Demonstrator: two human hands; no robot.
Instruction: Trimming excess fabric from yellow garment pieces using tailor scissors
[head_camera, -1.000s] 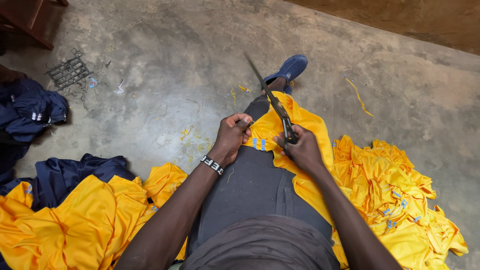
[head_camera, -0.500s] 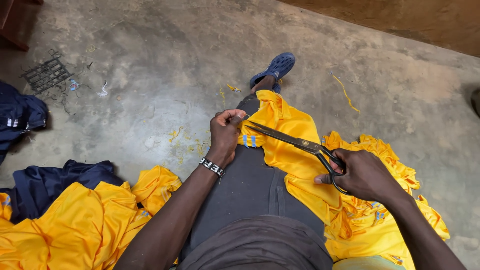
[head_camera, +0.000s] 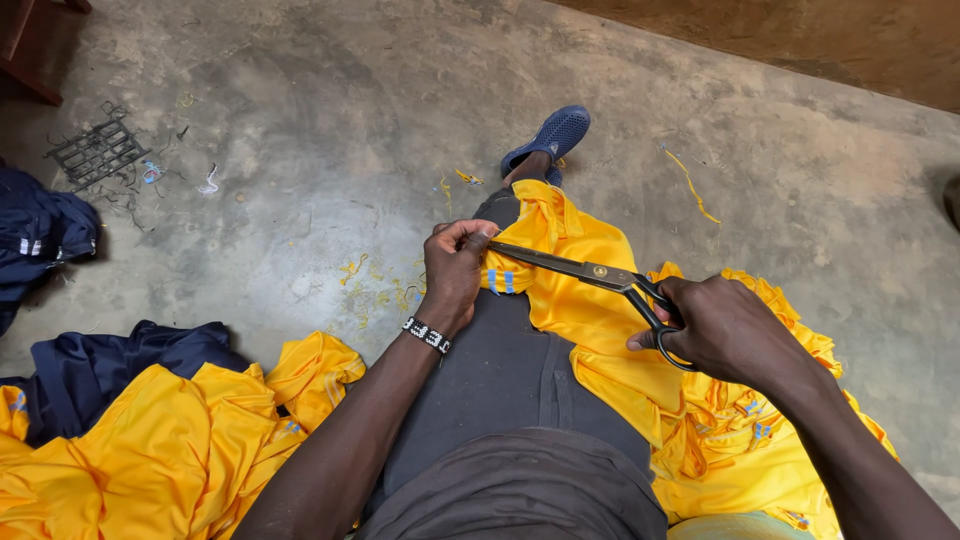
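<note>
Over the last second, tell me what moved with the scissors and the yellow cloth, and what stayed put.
The right hand swung the scissors from pointing up and away to lying across the lap, tips at the left hand, and itself moved out to the right. The left hand kept pinching the edge of the yellow cloth on the thigh. Both hands kept their hold.

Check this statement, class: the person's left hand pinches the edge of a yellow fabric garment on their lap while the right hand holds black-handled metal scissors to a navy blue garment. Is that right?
One detail is wrong. The head view shows the right hand holding the black-handled metal scissors to the same yellow fabric garment that the left hand pinches, not a navy one. The navy blue garments lie untouched on the concrete floor.
</note>
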